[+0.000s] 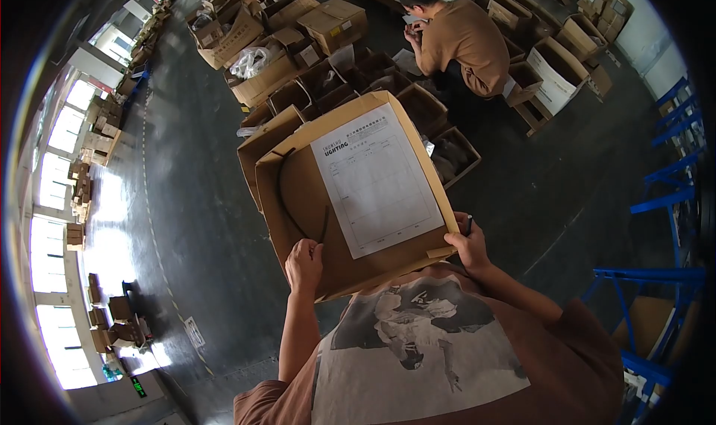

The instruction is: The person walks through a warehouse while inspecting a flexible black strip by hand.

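A shallow cardboard box [384,265] is held in front of my chest, tilted so that its inside faces me. My left hand [304,265] is closed at its near left side, with fingertips over the wall beside the end of a thin black cable [282,194]. The cable curves along the left of the box floor. A printed paper sheet [380,186] headed "Lighting" lies flat inside. At the near right corner my right hand [468,244] grips the box wall, and a dark pen [469,224] sticks up between its fingers.
Several open cartons [321,82] stand on the floor ahead. A person in a brown shirt [470,45] crouches beyond them, among more cartons [559,71]. Blue metal racks [649,274] line the right side. Boxes [97,145] stand along the windows at left.
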`<control>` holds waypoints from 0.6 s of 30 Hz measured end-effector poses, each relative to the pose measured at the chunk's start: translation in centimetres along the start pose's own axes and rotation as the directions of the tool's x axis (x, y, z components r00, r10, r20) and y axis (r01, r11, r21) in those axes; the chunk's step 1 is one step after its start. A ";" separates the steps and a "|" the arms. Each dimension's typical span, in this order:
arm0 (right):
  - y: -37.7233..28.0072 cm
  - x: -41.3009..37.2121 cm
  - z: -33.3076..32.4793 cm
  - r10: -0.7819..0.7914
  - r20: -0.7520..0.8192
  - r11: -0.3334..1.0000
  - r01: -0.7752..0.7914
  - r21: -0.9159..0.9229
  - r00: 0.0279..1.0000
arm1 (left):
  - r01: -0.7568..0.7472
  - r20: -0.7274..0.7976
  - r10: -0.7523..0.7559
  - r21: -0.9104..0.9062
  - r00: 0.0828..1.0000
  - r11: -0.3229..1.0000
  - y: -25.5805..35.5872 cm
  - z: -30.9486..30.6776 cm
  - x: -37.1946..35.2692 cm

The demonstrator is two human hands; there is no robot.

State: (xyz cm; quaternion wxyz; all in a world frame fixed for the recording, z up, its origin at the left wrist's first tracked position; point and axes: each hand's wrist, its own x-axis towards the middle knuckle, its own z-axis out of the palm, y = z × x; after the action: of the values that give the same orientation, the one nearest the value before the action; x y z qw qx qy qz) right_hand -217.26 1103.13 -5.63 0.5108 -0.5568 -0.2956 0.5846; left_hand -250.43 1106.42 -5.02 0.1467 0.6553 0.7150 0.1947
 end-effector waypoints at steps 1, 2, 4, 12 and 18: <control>-0.1 -0.1 0.1 0.007 -0.002 1.000 -0.007 -0.004 1.000 | 0.001 -0.002 -0.001 -0.001 1.000 1.000 0.1 0.0 0.0; -0.1 -0.1 0.1 0.007 -0.004 1.000 -0.007 -0.003 1.000 | 0.000 -0.001 0.000 -0.001 1.000 1.000 0.2 -0.1 0.0; 0.0 -0.1 0.1 -0.010 -0.020 0.999 0.011 0.037 1.000 | 0.045 0.048 -0.044 -0.003 0.998 0.999 0.4 -0.3 0.0; 0.1 -0.2 0.1 -0.026 -0.019 0.999 0.027 0.022 0.999 | 0.040 0.062 -0.043 0.052 0.997 0.998 0.2 -0.2 -0.3; 0.0 -0.2 0.2 -0.026 -0.022 1.000 0.027 0.013 0.999 | 0.056 0.052 -0.060 0.076 0.997 0.996 0.8 -0.6 -0.4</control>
State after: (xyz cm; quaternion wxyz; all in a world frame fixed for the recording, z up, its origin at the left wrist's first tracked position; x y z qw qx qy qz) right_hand -217.45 1102.97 -5.47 0.5256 -0.5557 -0.2933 0.5735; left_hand -249.98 1106.02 -4.09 0.1472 0.6442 0.7363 0.1455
